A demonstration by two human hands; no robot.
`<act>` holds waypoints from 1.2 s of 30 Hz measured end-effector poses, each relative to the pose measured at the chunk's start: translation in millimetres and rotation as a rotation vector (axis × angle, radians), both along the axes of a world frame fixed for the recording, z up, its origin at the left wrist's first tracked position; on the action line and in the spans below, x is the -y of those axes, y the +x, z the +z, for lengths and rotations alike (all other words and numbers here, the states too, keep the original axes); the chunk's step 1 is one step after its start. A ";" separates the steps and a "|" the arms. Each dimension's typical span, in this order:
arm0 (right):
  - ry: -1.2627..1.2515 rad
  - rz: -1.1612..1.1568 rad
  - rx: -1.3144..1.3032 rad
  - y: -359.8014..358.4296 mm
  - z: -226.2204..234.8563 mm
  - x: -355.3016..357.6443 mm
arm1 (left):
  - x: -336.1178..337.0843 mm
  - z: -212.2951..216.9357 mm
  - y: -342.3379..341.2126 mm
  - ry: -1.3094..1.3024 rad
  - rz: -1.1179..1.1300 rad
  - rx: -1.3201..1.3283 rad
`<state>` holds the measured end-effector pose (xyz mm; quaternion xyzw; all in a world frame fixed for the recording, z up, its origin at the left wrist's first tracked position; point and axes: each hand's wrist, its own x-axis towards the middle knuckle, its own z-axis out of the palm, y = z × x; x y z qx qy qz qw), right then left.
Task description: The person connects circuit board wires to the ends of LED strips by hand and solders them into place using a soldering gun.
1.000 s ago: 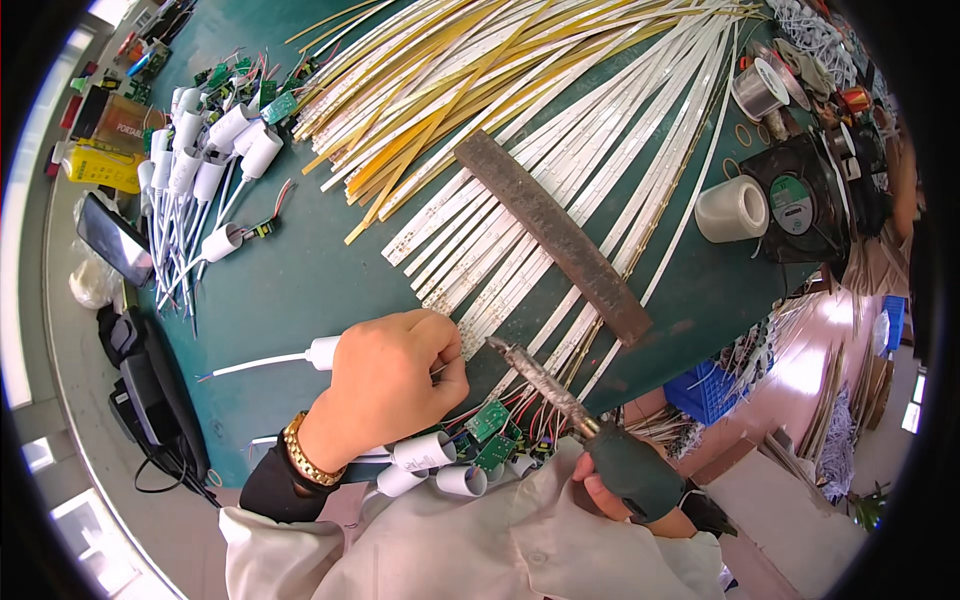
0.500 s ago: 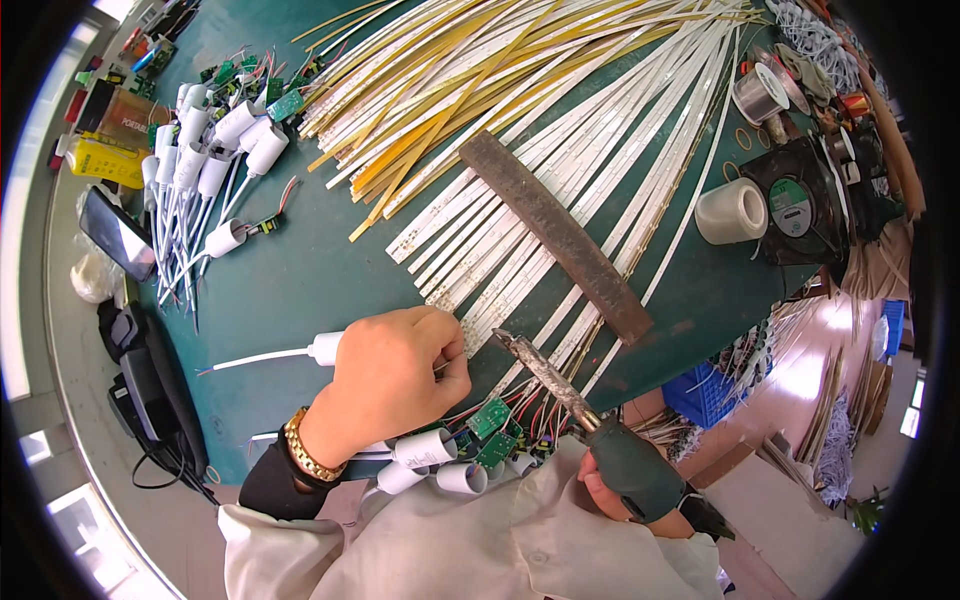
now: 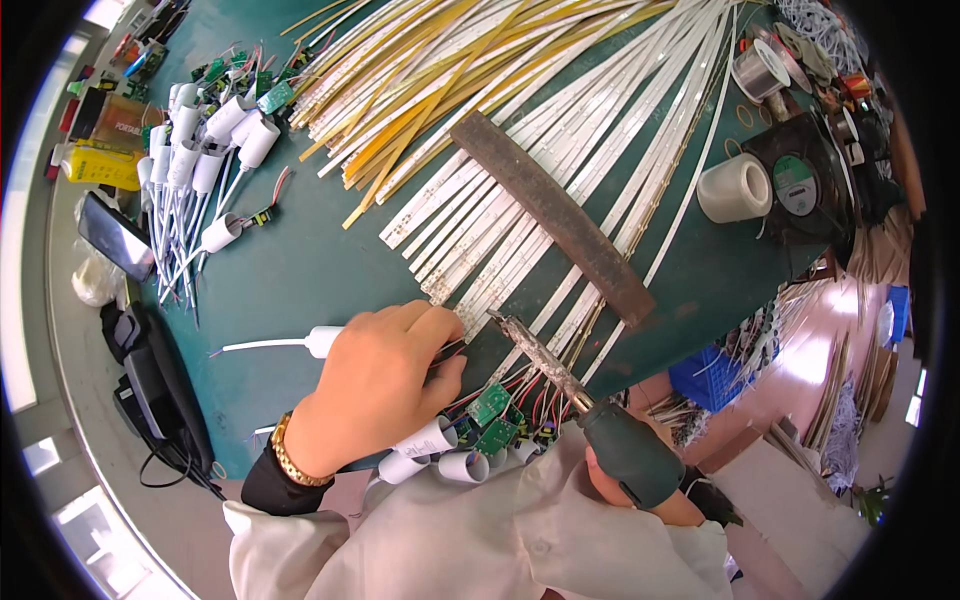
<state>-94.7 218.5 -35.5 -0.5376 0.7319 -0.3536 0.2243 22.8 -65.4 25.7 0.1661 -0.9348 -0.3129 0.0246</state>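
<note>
Soldering now: our left hand (image 3: 375, 385) pinches wires at the strip (image 3: 470, 300) ends, right hand (image 3: 640, 490) grips the iron (image 3: 560, 385); next, a steady tip touch.

The table (image 3: 330, 270) carries a wide fan of LED strips (image 3: 560, 120) that spreads from the centre to the far right. A flat metal bar (image 3: 550, 215) lies across these strips. To the right of the strips stand a roll of tape (image 3: 735, 187) and, just beside it, a fan (image 3: 800, 185); a spool of solder wire (image 3: 757, 70) lies behind them. At the far left lies a heap of lamp caps with wires (image 3: 200, 160), and a phone (image 3: 115, 235) lies left of it at the table edge. The left hand (image 3: 375, 385) rests on the near ends of the strips. The soldering iron (image 3: 580, 405) is to its right, held by the right hand (image 3: 640, 495), with the tip at the strip ends. Small circuit boards (image 3: 490, 420) lie between the 2 hands, at the near edge.
</note>
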 end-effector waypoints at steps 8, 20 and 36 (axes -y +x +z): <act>0.130 0.073 -0.043 -3.8 5.5 3.3 | 4.5 -2.5 3.5 0.020 0.004 0.065; 0.475 -0.350 0.879 -8.1 -5.7 -11.5 | 16.8 0.4 1.6 0.147 -0.134 0.055; -0.002 -0.110 0.111 -5.1 -13.9 -1.8 | 14.9 -6.1 2.7 0.139 -0.100 0.012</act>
